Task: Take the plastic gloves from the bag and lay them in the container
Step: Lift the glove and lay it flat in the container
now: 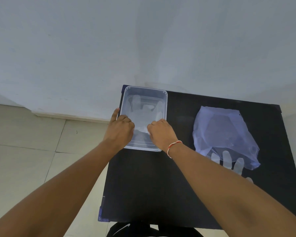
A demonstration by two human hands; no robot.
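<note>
A clear rectangular plastic container [164,100] stands at the far left corner of a black table [154,185]. A see-through plastic glove [143,113] lies spread inside it, fingers pointing away from me. My left hand [120,129] and my right hand [161,132] both reach over the container's near half, fingers curled down onto the glove's cuff end. To the right lies a bluish translucent bag [224,134]. Another glove [229,159] pokes its fingers out of the bag's near opening, partly behind my right forearm.
The table's left edge runs right beside the container, with pale floor tiles [32,142] below. A grey-white wall [143,40] rises just behind the table. A dark object [143,230] shows under the table's near edge.
</note>
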